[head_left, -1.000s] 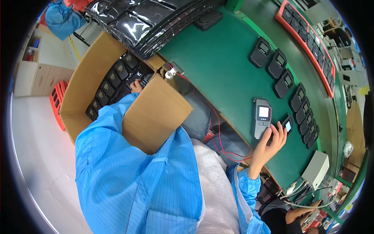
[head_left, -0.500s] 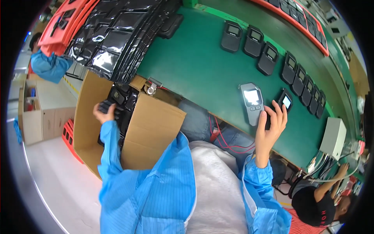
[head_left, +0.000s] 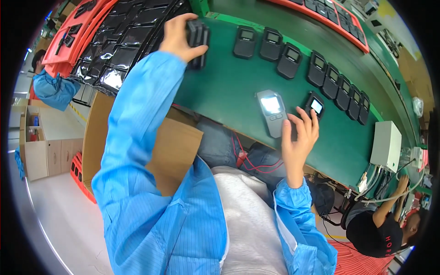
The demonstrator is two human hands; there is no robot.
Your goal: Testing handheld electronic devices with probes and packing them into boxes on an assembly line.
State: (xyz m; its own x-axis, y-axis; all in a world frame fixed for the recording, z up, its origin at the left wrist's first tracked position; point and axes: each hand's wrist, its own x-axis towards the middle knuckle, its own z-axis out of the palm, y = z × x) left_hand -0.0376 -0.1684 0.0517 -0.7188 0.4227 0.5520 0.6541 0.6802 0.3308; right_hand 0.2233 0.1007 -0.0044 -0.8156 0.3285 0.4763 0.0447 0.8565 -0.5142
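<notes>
My left hand (head_left: 178, 40) is at the far left of the green table, wrapped round black handheld devices (head_left: 200, 45). They are seen edge-on and slightly blurred, and look like more than one side by side. My right hand (head_left: 300, 142) hovers over the table's near edge with fingers curved and apart. Its thumb is against the side of a grey handheld device (head_left: 272, 120) with a bright screen. Its fingertips are close to a smaller black device (head_left: 316, 105), also lit; whether they touch it I cannot tell.
Several black devices (head_left: 288, 61) with unlit screens line the table's far side. Black plastic trays (head_left: 107, 55) are stacked at the left, above an open cardboard box (head_left: 176, 153) partly hidden by my left arm. A white metal box (head_left: 386, 145) with cables stands right. A person (head_left: 373, 231) sits beyond.
My left hand has swung up from the cardboard box to the table's far left, carrying black devices. My right hand stays by the grey device. The whole view has shifted a little.
</notes>
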